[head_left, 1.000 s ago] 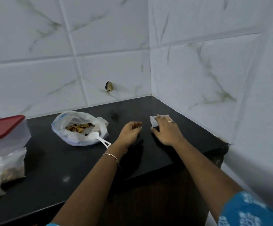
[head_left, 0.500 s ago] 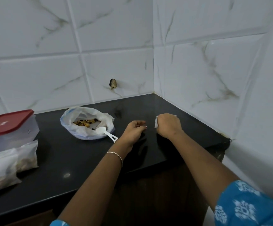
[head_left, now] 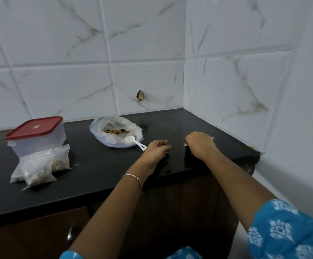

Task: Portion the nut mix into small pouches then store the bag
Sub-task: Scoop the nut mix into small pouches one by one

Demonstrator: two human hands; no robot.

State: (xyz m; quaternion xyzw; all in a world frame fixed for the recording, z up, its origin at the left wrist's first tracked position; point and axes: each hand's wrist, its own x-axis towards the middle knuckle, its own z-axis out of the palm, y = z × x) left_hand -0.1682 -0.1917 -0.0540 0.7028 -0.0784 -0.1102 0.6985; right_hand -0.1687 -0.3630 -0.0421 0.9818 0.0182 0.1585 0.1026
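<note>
I see the right hand (head_left: 198, 144) clenched over a small white pouch (head_left: 211, 137) near the corner of the black countertop (head_left: 95, 174). The left hand (head_left: 156, 149) rests beside it, loosely curled and holding nothing. The open nut mix bag (head_left: 103, 126) lies just left, with a white scoop (head_left: 134, 142) on its rim.

I see a wide lane of bare counter (head_left: 95, 165) between the red-lidded box (head_left: 36, 135), filled pouches (head_left: 39, 165) leaning in front of it, and the open bag (head_left: 115, 134) further right. The spoon (head_left: 134, 141) handle juts from the bag to just beside the left hand (head_left: 156, 149). A narrow gap parts that hand from the right hand (head_left: 200, 144), which grips a small pouch (head_left: 212, 137). Tiled walls (head_left: 226, 81) close the corner behind.
</note>
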